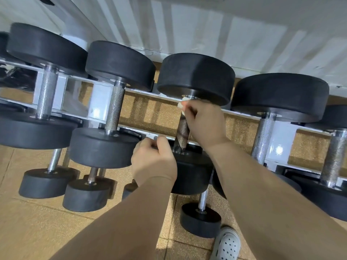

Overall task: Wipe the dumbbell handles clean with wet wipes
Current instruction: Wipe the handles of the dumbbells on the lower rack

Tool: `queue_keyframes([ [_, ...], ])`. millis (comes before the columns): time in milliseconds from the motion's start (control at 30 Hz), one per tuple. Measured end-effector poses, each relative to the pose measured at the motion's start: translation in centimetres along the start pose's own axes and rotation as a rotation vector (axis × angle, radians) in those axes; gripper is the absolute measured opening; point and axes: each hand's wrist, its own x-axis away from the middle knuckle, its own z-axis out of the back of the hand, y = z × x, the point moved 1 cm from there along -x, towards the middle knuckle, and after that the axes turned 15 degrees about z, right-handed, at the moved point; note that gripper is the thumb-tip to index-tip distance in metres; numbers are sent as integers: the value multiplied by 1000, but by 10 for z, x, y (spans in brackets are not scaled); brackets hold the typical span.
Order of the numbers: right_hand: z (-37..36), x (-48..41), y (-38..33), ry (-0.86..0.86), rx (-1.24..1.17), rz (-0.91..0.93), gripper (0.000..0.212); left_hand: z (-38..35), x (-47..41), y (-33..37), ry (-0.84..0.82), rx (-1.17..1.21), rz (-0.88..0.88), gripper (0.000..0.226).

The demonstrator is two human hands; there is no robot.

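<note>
White rack [101, 102] holds dumbbells; my right hand [204, 122] grips a wipe [181, 106] around one handle [183, 132], my left hand [154, 162] fisted at its front rail.

White ribbed panel wall [216, 29] streaked with alternating bands of light and shadow, meeting a tan speckled rubber-tile floor [37, 228] with visible seams. A white-painted metal storage rack [99, 104] of two parallel rails runs alongside the wall, sunlight patches falling between them.

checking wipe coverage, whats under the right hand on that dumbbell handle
A white wet wipe pokes out beside the right hand, wrapped on the knurled steel dumbbell handle. The hand covers the rest of the wipe.
</note>
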Motion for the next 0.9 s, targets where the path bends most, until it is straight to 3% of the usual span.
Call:
queue_keyframes([
  [167,-1,34,-14,-469,-30,25,23,1,0,1,-20,-11,6,35],
  [267,2,18,-5,-398,51,100,21,2,1,3,-9,-29,12,35],
  [433,2,-2,0,-189,75,24,28,5,3,4,-3,-94,55,37],
  [567,7,31,-13,-374,26,104,27,6,5,3,-3,-114,-3,41],
  [667,10,36,-14,-390,8,176,25,3,1,5,-9,-35,-27,40],
  [800,4,11,-15,-437,243,221,24,3,-2,1,-63,-33,-20,45],
  [900,7,-7,-18,-364,350,160,25,5,1,-2,-69,-69,-27,56],
])
